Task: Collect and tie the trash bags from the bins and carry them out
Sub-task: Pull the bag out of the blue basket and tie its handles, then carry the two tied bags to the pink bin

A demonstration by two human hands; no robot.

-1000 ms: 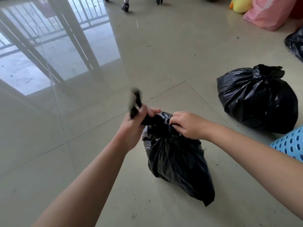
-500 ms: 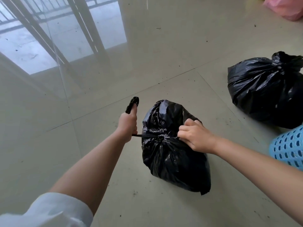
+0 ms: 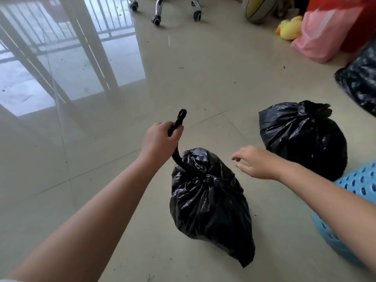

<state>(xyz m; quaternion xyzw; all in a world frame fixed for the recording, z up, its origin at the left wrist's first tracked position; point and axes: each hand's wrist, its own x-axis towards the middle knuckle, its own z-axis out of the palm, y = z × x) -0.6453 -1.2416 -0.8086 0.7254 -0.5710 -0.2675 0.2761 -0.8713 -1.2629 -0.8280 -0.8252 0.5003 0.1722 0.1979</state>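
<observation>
A black trash bag [image 3: 209, 206] lies on the tiled floor in front of me, its neck cinched into a knot. A twisted black tail of the bag [image 3: 179, 127] rises from the knot, and my left hand [image 3: 160, 139] is closed around it, lifting it up and to the left. My right hand [image 3: 254, 162] hovers just right of the knot, fingers spread, touching nothing. A second black trash bag [image 3: 303, 139], tied at the top, sits on the floor further right and behind.
A blue perforated bin [image 3: 358, 202] stands at the right edge under my right forearm. A third dark bag [image 3: 360, 82], a pink bag [image 3: 323, 35], a yellow duck toy [image 3: 290, 28] and a ball [image 3: 257, 9] lie at the back right. Chair wheels [image 3: 156, 19] stand at the top.
My right hand has let go of the bag's neck and drawn off to the right, open. My left hand has raised the tail upward. The view has tilted up.
</observation>
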